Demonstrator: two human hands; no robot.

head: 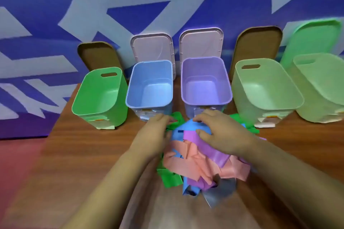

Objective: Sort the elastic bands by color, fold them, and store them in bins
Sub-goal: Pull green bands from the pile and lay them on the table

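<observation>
1. Salmon, purple, blue, green and grey elastic bands (201, 158) sit in one tangled pile, dead centre on the wooden table (83, 154).
2. Left hand (158, 130) is at the pile's 11 o'clock with its fingers together on a green band (177, 118). It's too blurry to tell if it's actually gripping.
3. Right hand (221, 132) is at 12 o'clock, fingers curled over a blue band (187, 126), thumb on its near side.
4. Open bins fan out behind from 10 to 2 o'clock: green bin (100, 115), blue bin (150, 72), purple bin (204, 70), pale green bin (260, 80), and a second pale bin (320, 80).
5. Lids (152, 46) lean on the blue patterned wall (55, 5) behind.
</observation>
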